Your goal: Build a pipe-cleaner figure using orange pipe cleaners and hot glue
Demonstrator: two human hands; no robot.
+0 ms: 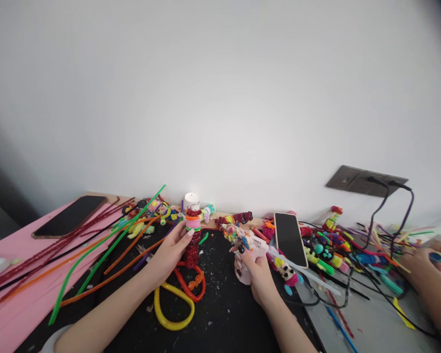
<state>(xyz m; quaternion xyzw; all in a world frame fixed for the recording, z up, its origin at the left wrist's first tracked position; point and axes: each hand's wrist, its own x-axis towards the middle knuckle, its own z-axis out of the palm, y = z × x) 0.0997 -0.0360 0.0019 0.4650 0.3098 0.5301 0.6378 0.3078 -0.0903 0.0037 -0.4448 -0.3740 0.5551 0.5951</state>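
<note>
My left hand (pixel 171 254) is closed around a pipe-cleaner figure (pixel 193 254), which stands upright. It has a dark red tinsel body with pink, orange and green bands near the top. A white hot glue gun (pixel 259 246) is gripped in my right hand (pixel 256 275). Its front end, covered in colourful bits, points left toward the figure without touching it. From its back sticks a long translucent glue stick (pixel 305 272). Below the figure lie a red loop (pixel 202 291) and a yellow loop (pixel 174 326) on the black mat (pixel 220 318).
Long pipe cleaners (pixel 91 250) spread across the pink sheet (pixel 18 274) at left, near a dark phone (pixel 69 215). Another phone (pixel 291 240) leans at right beside a pile of pipe-cleaner pieces (pixel 325 250). Black cables run from the wall socket (pixel 349 181). Another person's hand (pixel 426 274) works at far right.
</note>
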